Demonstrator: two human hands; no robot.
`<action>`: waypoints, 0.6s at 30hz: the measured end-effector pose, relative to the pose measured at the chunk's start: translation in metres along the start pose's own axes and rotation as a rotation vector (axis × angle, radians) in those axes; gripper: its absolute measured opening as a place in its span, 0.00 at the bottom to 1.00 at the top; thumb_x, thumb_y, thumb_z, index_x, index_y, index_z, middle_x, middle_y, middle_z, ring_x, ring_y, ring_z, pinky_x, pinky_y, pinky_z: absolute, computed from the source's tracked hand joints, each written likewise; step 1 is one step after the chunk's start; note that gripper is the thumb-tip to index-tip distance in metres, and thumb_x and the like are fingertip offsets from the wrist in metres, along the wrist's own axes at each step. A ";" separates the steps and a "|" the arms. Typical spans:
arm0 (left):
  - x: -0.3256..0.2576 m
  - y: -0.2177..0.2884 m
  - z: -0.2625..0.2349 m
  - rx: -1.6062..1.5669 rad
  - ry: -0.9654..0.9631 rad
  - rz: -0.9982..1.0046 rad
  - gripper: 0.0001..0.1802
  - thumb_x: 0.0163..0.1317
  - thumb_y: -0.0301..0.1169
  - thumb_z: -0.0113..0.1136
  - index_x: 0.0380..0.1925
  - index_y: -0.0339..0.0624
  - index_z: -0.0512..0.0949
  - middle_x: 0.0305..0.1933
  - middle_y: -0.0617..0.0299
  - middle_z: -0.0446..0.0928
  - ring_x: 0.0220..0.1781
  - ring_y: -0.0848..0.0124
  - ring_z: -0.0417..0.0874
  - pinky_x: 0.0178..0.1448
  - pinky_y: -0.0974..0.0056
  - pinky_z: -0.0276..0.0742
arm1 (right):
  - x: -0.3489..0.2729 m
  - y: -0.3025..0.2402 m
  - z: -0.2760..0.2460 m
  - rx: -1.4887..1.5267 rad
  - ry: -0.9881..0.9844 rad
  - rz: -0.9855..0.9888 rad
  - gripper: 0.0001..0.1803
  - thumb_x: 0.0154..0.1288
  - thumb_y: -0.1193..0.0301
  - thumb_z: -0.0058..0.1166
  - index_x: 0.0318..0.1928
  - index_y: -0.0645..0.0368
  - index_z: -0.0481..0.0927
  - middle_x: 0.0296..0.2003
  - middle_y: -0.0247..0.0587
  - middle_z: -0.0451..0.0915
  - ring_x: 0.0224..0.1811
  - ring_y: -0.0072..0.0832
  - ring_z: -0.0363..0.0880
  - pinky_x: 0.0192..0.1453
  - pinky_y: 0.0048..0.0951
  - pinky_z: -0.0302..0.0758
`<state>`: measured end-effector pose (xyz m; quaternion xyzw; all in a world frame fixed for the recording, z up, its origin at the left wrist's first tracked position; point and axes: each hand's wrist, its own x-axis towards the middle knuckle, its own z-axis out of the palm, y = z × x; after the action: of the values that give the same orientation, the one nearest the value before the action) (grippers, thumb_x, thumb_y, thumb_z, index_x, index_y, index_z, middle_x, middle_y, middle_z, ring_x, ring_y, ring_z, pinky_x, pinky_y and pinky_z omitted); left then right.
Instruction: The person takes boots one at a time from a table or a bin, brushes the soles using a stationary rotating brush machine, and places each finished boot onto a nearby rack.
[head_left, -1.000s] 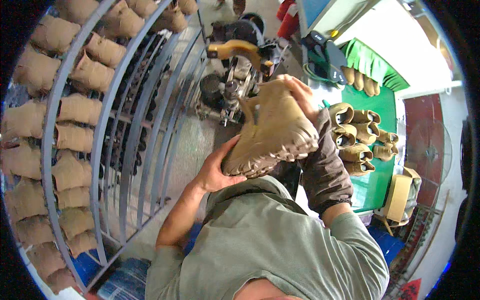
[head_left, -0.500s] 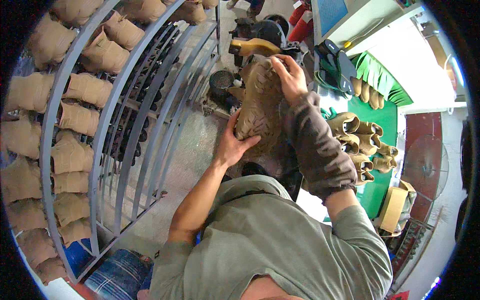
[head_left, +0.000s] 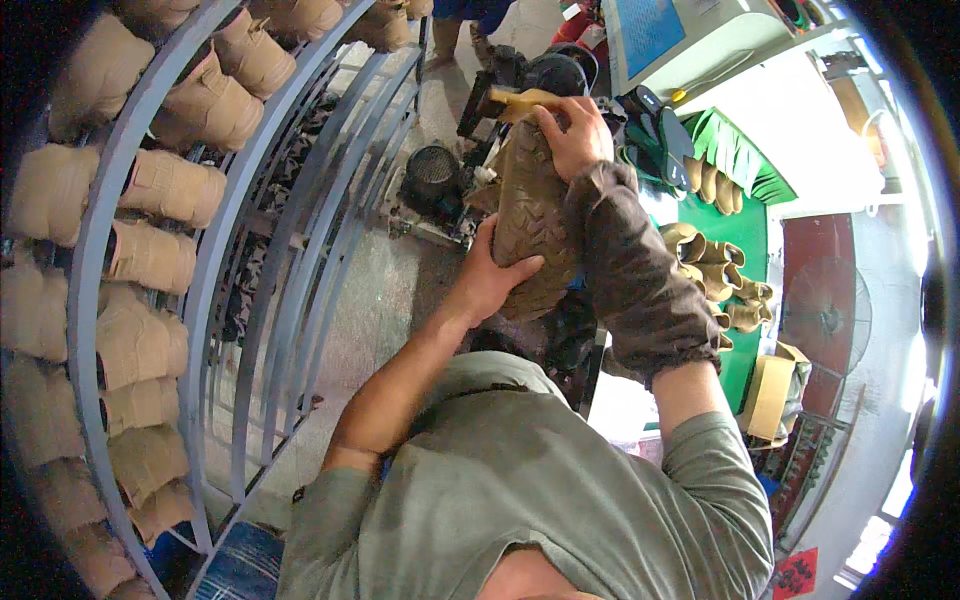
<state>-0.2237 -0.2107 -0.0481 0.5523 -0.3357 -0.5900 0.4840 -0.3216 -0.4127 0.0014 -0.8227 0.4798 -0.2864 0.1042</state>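
Observation:
A tan-brown boot (head_left: 530, 200) is held up in front of me with its lugged sole showing. My left hand (head_left: 498, 278) is closed round the near end, its thumb lying across the sole. My right hand (head_left: 577, 140) is closed on the far end, fingers bent over the edge; a dark brown sleeve cover (head_left: 640, 280) wraps that forearm. Just beyond the boot's far end is the yellow part (head_left: 525, 103) of a dark machine (head_left: 555, 75); whether they touch, I cannot tell. Most of the boot's upper is hidden.
A grey metal rack (head_left: 190, 250) with rows of tan boots (head_left: 140, 335) stands at the left. A round mesh-covered machine part (head_left: 433, 175) is left of the boot. On the right, a green-topped table (head_left: 745, 225) bears several boots (head_left: 715, 262). Another person's legs (head_left: 445, 42) show at the far end.
The boot has turned slightly more upright and shifted a little right, with both hands still gripping it. My view has shifted, and another person's legs now show more at the top.

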 end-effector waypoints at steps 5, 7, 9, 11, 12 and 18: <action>0.027 -0.005 -0.009 -0.216 -0.106 -0.057 0.47 0.56 0.34 0.73 0.70 0.39 0.54 0.64 0.50 0.71 0.63 0.62 0.74 0.66 0.58 0.72 | 0.023 0.011 0.016 -0.066 -0.110 -0.069 0.17 0.67 0.62 0.56 0.49 0.59 0.82 0.48 0.49 0.77 0.50 0.46 0.77 0.56 0.37 0.75; 0.023 -0.010 -0.008 -0.114 -0.104 0.001 0.47 0.56 0.33 0.73 0.70 0.39 0.54 0.64 0.51 0.71 0.64 0.62 0.74 0.66 0.58 0.72 | 0.012 0.018 0.021 -0.039 -0.081 -0.138 0.16 0.67 0.62 0.56 0.49 0.59 0.82 0.49 0.49 0.77 0.51 0.46 0.77 0.57 0.37 0.75; 0.021 -0.026 -0.004 -0.234 -0.115 0.058 0.46 0.56 0.32 0.74 0.70 0.42 0.55 0.62 0.53 0.73 0.63 0.61 0.74 0.67 0.56 0.71 | -0.004 0.027 0.026 -0.020 -0.010 -0.220 0.13 0.64 0.64 0.59 0.47 0.52 0.83 0.49 0.45 0.79 0.54 0.45 0.76 0.60 0.41 0.73; 0.020 -0.032 -0.005 -0.297 -0.131 0.056 0.46 0.56 0.32 0.74 0.70 0.44 0.56 0.62 0.55 0.74 0.64 0.61 0.74 0.68 0.54 0.70 | 0.001 0.023 0.028 -0.004 -0.004 -0.296 0.14 0.63 0.62 0.58 0.48 0.52 0.83 0.52 0.43 0.78 0.58 0.46 0.75 0.63 0.43 0.71; 0.019 -0.028 -0.007 -0.297 -0.147 0.033 0.46 0.56 0.31 0.74 0.70 0.44 0.56 0.62 0.55 0.73 0.64 0.62 0.73 0.68 0.54 0.69 | 0.000 0.024 0.027 -0.046 -0.013 -0.319 0.15 0.64 0.62 0.58 0.49 0.51 0.82 0.54 0.43 0.78 0.59 0.46 0.74 0.64 0.44 0.70; 0.015 -0.018 -0.020 -0.225 -0.186 0.020 0.48 0.57 0.30 0.72 0.72 0.43 0.51 0.66 0.54 0.70 0.66 0.63 0.72 0.70 0.58 0.68 | -0.009 0.014 0.021 -0.071 -0.047 -0.388 0.17 0.65 0.62 0.54 0.52 0.53 0.79 0.52 0.40 0.80 0.60 0.42 0.75 0.64 0.43 0.69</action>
<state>-0.2065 -0.2171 -0.0729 0.4343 -0.3163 -0.6677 0.5153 -0.3234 -0.4139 -0.0250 -0.9094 0.3194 -0.2647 0.0294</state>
